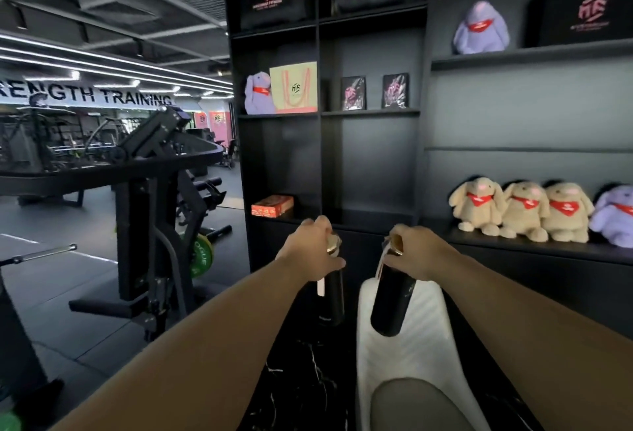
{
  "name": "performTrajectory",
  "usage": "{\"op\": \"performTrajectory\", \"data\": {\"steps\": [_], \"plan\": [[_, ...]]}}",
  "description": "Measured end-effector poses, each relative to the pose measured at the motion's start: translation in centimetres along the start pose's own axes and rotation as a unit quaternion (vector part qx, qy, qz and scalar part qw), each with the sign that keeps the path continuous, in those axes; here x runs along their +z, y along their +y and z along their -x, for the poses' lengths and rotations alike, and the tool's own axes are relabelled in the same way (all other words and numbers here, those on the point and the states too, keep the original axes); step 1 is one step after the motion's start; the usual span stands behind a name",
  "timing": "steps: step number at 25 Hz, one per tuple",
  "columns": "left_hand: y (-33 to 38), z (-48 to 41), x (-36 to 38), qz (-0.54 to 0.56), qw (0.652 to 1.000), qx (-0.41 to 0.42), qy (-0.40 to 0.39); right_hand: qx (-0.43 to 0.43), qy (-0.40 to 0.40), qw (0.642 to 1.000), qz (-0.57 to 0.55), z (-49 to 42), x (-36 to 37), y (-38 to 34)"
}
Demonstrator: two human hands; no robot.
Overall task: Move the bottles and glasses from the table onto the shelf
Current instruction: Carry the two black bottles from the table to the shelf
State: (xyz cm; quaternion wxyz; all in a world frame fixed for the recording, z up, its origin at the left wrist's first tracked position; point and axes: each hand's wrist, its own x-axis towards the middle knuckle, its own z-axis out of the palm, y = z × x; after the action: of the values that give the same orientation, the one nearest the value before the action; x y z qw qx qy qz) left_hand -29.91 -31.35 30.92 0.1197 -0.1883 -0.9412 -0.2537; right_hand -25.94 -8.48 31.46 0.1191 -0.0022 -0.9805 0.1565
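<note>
My left hand [313, 249] grips the gold cap of a black bottle [331, 297] that hangs upright below it. My right hand [414, 251] holds a second black bottle [392, 300] by its gold top, tilted slightly to the left. Both bottles are in the air in front of a black shelf unit [371, 112]. The compartment just above my hands [373, 218] is bare. The table is not in view.
A white chair with a grey seat [402, 355] stands below the right bottle. An orange box [272, 206] lies in the lower left compartment. Plush rabbits [520, 211] line the right ledge. A black weight machine [150, 211] stands to the left.
</note>
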Motion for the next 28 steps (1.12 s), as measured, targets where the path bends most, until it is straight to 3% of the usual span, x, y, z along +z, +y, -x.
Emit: {"op": "performTrajectory", "data": {"steps": [8, 17, 26, 28], "plan": [[-10.2, -15.9, 2.8, 0.000, 1.000, 0.020, 0.000, 0.020, -0.009, 0.999, 0.023, -17.9, 5.6, 0.8], [-16.9, -43.4, 11.6, 0.047, 0.998, 0.041, -0.019, 0.071, 0.030, 0.997, -0.031, -43.9, 11.2, 9.3], [-21.5, -67.8, 20.1, 0.059, 0.995, 0.083, -0.017, 0.101, 0.051, 0.994, -0.011, -65.1, 16.6, 15.3], [-23.0, -76.5, 24.7, 0.060, 0.993, 0.100, -0.012, 0.127, 0.085, 0.988, -0.007, -72.7, 19.3, 18.7]]}}
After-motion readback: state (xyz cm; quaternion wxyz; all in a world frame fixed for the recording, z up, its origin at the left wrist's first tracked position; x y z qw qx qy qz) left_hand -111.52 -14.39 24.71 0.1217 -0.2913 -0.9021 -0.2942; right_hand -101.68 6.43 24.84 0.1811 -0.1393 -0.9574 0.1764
